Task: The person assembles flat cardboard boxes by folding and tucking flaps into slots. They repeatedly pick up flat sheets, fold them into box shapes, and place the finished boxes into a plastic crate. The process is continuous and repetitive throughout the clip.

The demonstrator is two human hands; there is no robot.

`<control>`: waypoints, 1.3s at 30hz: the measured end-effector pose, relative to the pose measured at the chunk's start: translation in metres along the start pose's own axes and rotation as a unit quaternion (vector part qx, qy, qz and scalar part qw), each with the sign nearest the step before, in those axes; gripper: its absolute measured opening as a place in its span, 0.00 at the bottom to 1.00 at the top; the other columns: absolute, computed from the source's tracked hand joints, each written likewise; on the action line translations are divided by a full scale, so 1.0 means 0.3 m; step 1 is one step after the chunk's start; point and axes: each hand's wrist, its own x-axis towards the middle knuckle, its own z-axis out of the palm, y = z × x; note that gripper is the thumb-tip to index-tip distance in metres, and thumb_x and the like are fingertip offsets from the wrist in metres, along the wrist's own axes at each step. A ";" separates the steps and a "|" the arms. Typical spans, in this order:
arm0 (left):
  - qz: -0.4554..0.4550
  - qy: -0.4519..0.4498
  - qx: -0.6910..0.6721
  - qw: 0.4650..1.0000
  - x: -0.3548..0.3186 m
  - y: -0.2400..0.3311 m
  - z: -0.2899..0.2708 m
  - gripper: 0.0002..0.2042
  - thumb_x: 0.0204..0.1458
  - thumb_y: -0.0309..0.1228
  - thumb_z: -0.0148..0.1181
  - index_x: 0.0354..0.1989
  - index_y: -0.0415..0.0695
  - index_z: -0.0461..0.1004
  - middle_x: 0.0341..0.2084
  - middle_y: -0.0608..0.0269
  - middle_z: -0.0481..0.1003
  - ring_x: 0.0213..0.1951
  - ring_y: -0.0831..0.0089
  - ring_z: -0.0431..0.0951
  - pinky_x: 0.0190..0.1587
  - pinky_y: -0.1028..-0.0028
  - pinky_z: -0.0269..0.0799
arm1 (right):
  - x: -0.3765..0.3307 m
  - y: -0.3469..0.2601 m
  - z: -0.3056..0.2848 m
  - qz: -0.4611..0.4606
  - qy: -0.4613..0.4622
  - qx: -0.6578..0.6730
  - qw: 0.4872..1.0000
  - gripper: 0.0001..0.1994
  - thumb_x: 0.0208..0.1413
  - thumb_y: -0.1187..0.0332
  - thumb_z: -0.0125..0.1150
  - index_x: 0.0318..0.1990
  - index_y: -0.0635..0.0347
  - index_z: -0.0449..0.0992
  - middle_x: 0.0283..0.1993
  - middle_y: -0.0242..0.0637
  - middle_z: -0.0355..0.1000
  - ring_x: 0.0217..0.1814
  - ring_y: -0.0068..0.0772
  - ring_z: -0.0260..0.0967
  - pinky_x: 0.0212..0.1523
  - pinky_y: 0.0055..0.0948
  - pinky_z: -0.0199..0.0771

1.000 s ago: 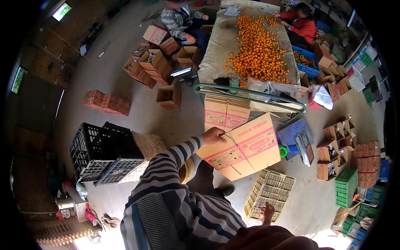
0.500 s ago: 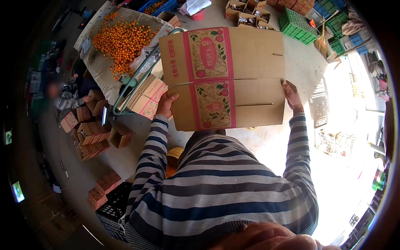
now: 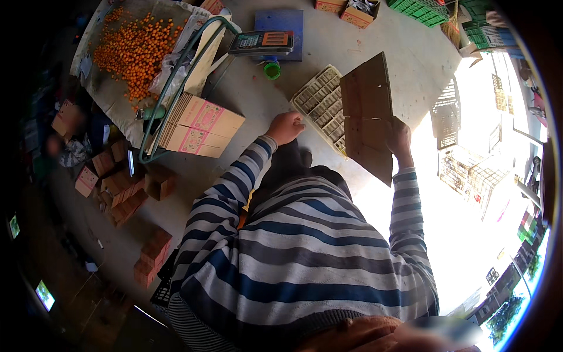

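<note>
My right hand [image 3: 400,139] grips a flattened brown cardboard box [image 3: 367,115], held on edge so its plain inner side shows. My left hand [image 3: 285,127] is free of the box, fingers curled in a loose fist, hovering over the concrete floor beside a stack of pale egg-crate style dividers [image 3: 323,107]. Both arms wear blue and grey striped sleeves.
A stack of flat pink-printed cartons [image 3: 199,127] lies on a green-framed trolley [image 3: 170,88] at left. A heap of small orange fruit [image 3: 129,50] covers a sheet behind it. A platform scale [image 3: 265,40], green crates [image 3: 428,9], white crates [image 3: 463,170] and small boxes [image 3: 120,188] surround me.
The box, held broadside in both hands half a second ago, has swung edge-on to the right. My left hand has let go of it; the view has turned.
</note>
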 end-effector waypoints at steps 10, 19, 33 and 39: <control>0.272 -0.095 0.191 0.938 0.191 0.453 0.330 0.20 0.50 0.30 0.62 0.52 0.42 0.73 0.45 0.51 0.72 0.47 0.53 0.76 0.48 0.58 0.72 | -0.001 0.216 0.342 0.131 0.011 0.189 0.973 0.25 0.62 0.45 0.52 0.29 0.62 0.74 0.29 0.51 0.76 0.36 0.58 0.75 0.35 0.48 0.73; 0.427 -0.080 0.237 0.869 0.202 0.566 0.630 0.19 0.48 0.28 0.61 0.51 0.45 0.73 0.44 0.56 0.69 0.50 0.57 0.70 0.51 0.59 0.66 | 0.006 0.408 0.286 0.151 0.020 0.255 0.955 0.21 0.60 0.49 0.58 0.34 0.62 0.79 0.29 0.51 0.75 0.35 0.52 0.76 0.37 0.43 0.73; 0.507 -0.067 0.328 0.794 0.232 0.588 0.637 0.15 0.56 0.35 0.55 0.49 0.43 0.76 0.54 0.51 0.68 0.62 0.55 0.64 0.64 0.49 0.56 | 0.007 0.445 0.280 0.135 0.055 0.277 0.950 0.19 0.63 0.52 0.54 0.33 0.61 0.76 0.31 0.52 0.74 0.35 0.58 0.73 0.36 0.47 0.71; 0.450 -0.121 0.415 0.781 0.206 0.601 0.598 0.12 0.54 0.38 0.53 0.37 0.46 0.81 0.48 0.57 0.73 0.53 0.59 0.69 0.64 0.49 0.57 | 0.017 0.446 0.276 0.074 0.032 0.233 0.969 0.19 0.63 0.51 0.52 0.34 0.59 0.77 0.37 0.52 0.76 0.42 0.60 0.74 0.41 0.50 0.72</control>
